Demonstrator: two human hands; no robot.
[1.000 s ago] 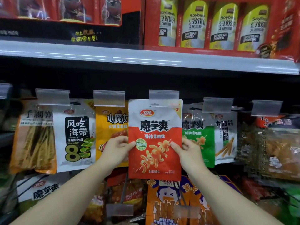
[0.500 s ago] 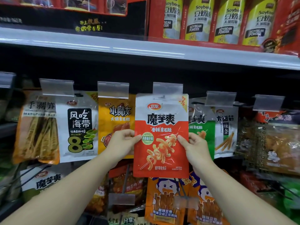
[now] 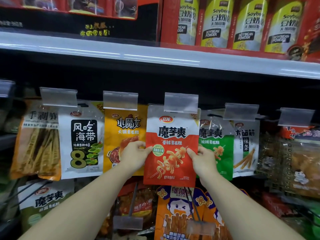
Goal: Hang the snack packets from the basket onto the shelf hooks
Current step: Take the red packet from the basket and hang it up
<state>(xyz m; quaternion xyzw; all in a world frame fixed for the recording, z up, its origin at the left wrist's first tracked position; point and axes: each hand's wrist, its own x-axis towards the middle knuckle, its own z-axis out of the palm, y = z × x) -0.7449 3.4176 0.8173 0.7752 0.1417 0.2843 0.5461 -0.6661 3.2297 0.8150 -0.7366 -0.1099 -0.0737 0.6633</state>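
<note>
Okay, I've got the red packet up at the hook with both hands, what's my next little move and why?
Probably push the red packet back along the hook, then let go. Its top edge sits behind the clear price tag, while the left hand and right hand pinch its sides. Whether its hole is threaded is hidden.

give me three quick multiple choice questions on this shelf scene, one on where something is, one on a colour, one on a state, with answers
1. Which packet hangs directly left of the red and white packet?
A. yellow packet
B. blue packet
C. black tin

2. What colour is the lower half of the packet directly to its right?
A. purple
B. green
C. grey

3. How is the red and white packet held?
A. one hand
B. both hands at its side edges
C. not held

Answers:
1 A, the yellow packet sits beside it.
2 B, the green packet shows it.
3 B, the left hand and right hand pinch its edges.
</note>
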